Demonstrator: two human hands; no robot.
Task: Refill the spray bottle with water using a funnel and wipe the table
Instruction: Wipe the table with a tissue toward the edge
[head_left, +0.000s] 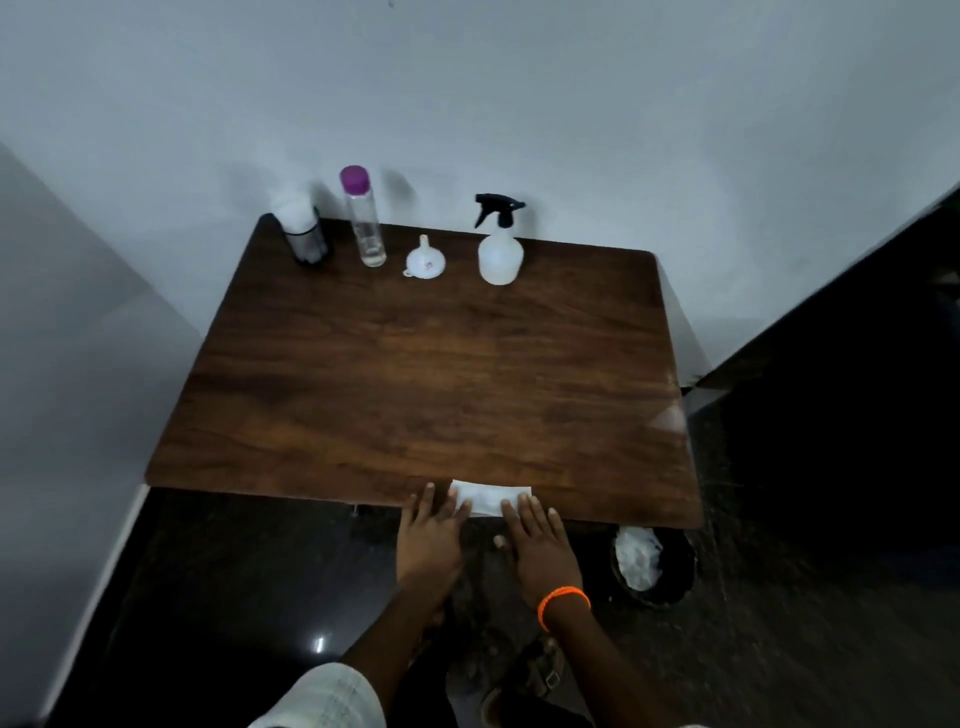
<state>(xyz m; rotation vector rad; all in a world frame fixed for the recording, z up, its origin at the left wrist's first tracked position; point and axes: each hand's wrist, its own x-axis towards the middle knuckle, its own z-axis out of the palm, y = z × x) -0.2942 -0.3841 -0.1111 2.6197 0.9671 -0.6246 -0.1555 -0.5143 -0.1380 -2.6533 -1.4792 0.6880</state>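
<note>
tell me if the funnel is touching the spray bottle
Apart. The head view shows the funnel standing left of the spray bottle, with a clear strip of bare wooden table between them.

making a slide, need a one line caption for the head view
Both hands press a white tissue flat at the table edge.

Head camera looks steeply down over the table (415, 374).

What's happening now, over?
Both hands flat, left hand and right hand pressing white tissue at table edge. Spray bottle capped. Funnel untouched.
</note>
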